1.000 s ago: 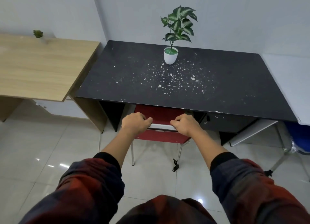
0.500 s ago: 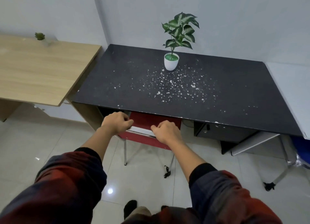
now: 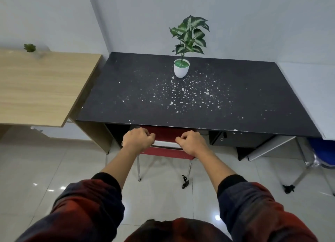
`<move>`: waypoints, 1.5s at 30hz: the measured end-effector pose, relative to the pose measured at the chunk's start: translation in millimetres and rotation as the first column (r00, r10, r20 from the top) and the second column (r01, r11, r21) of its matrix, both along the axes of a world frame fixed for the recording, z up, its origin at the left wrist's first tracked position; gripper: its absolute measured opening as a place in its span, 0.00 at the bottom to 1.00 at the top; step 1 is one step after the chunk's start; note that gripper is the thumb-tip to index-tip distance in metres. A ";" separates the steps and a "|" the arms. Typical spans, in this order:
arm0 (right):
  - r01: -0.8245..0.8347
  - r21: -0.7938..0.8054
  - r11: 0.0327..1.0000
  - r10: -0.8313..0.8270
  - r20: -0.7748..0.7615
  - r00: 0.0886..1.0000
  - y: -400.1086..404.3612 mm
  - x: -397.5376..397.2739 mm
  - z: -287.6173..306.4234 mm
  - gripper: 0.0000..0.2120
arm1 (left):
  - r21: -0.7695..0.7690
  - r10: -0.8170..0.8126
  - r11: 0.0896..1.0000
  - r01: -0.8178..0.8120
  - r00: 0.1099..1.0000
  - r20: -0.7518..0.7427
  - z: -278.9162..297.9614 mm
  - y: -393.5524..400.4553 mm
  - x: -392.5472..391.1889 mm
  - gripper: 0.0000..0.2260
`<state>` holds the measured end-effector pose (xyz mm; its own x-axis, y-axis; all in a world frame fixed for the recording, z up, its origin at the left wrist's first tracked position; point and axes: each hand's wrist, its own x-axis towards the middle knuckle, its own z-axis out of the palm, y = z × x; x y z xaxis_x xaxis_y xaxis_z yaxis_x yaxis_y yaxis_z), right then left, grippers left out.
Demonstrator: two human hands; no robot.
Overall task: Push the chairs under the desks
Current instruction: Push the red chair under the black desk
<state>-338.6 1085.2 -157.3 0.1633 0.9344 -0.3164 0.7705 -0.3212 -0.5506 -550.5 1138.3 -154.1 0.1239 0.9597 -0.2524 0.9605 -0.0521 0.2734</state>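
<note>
Your left hand (image 3: 138, 139) and your right hand (image 3: 192, 143) both have a clenched grip on the top of the red chair (image 3: 166, 152)'s backrest, fingers curled over its pale upper edge, one hand at each end. The chair sits at the near edge of the black counter (image 3: 181, 100), roughly centred in the knee opening; its seat is already hidden beneath the top, and only the backrest and the two near chrome legs (image 3: 138, 169) show on the tiled floor (image 3: 54, 165). You can judge this chair as almost home: the backrest lies just beside the counter's front edge, so little or no travel looks left, though how deep the seat really is under there cannot be seen

What remains, as far as the view shows: at the far right a blue chair (image 3: 320, 151) with a metal frame stands partly out of sight beside the black counter, and whether it is tucked in cannot be told. The wooden counter (image 3: 41, 85) on the left shows no chair in view, so you would need to look that way to check. The potted plant (image 3: 181, 67) stands on the far middle of the black top amid white flecks, well apart from your hands
</note>
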 end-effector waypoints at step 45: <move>0.003 -0.019 1.000 -0.003 0.011 1.000 39.1 16.9 4.1 0.18 | -0.006 -0.039 0.999 0.039 0.999 -0.015 -1.6 39.8 16.3 0.18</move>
<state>-321.6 1124.3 -153.2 0.1694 0.9279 -0.3321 0.7753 -0.3334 -0.5363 -534.3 1178.1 -155.7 0.1569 0.9527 -0.2602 0.9618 -0.0876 0.2593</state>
